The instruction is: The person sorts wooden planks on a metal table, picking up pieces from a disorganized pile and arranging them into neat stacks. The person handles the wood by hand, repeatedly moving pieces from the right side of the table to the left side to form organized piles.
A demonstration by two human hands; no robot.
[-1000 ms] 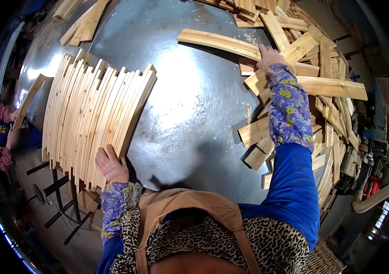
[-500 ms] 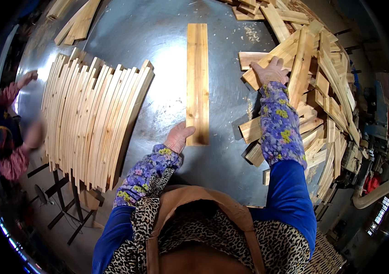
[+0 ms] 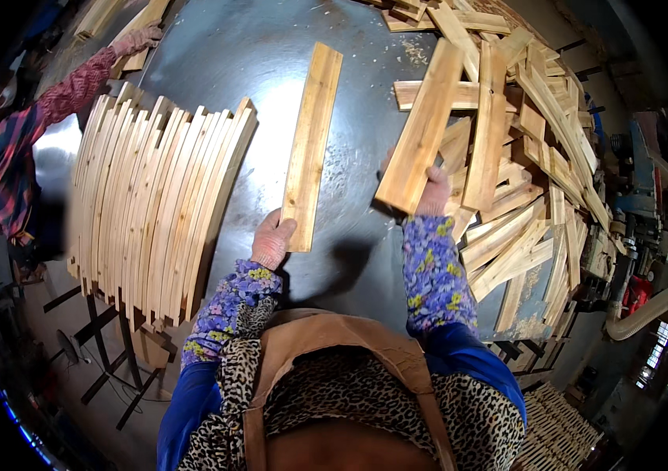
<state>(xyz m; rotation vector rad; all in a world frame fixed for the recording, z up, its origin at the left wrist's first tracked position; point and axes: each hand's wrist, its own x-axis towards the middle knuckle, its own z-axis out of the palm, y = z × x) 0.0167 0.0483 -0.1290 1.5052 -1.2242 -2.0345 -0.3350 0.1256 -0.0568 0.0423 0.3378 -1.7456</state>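
Observation:
My left hand [image 3: 273, 240], in a pinkish glove, grips the near end of a long, narrow wooden board [image 3: 313, 149]. That board slants slightly, its far end leaning right, above the shiny metal table [image 3: 365, 86]. In my right hand [image 3: 434, 192] is a second, wider wooden board [image 3: 424, 129], thumb on its face and fingers mostly hidden beneath it. This one is tilted, with its near end toward me, in front of the heap of loose boards [image 3: 498, 173] on the right.
On the left, a row of wooden strips [image 3: 161, 204] stands packed side by side on the table. A co-worker's gloved hand [image 3: 138, 41] touches boards at the far left. Machinery and a pale hose [image 3: 647, 312] lie beyond the heap.
My right hand has taken a board from the heap and drawn it nearer. My left hand's board has shifted left and tilted. The co-worker's arm has reached farther away.

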